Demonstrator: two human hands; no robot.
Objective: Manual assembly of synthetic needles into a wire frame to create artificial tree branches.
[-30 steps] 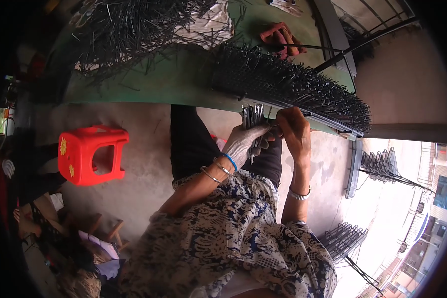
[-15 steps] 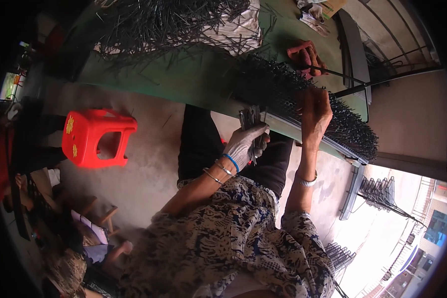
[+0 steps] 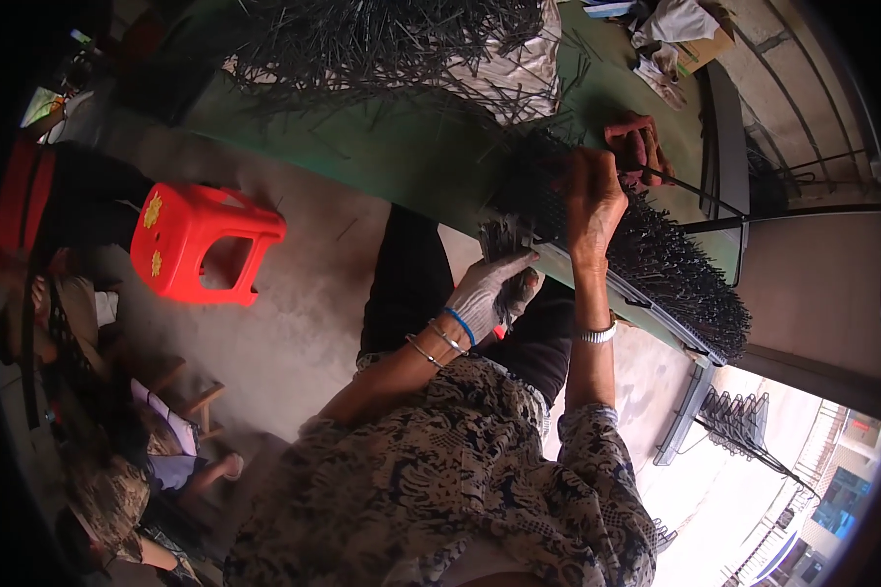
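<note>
My left hand (image 3: 489,293), in a pale fingerless-looking glove, is closed round a bundle of thin dark strips (image 3: 502,238) in front of the green table's edge. To its right, my bare right hand (image 3: 595,210) is over the long rack of upright dark rods (image 3: 685,279), its fingers pinched together. Whatever may be between those fingertips is too small and dark to make out. The rack lies along the near edge of the green table (image 3: 362,166). At the far side, a big tangled heap of dark strips (image 3: 392,39) rests on a pale cloth (image 3: 531,73).
Behind the rack sits a crumpled reddish cloth (image 3: 639,147), with a thin dark bar beside it. Pale rags (image 3: 677,24) lie at the back right. On the floor at left stands a red stool (image 3: 176,249). Other people sit lower left; dark hangers (image 3: 739,421) hang at right.
My right hand has moved left along the rack, nearer the left hand's bundle. The view has shifted a little; the left hand keeps its hold on the strips.
</note>
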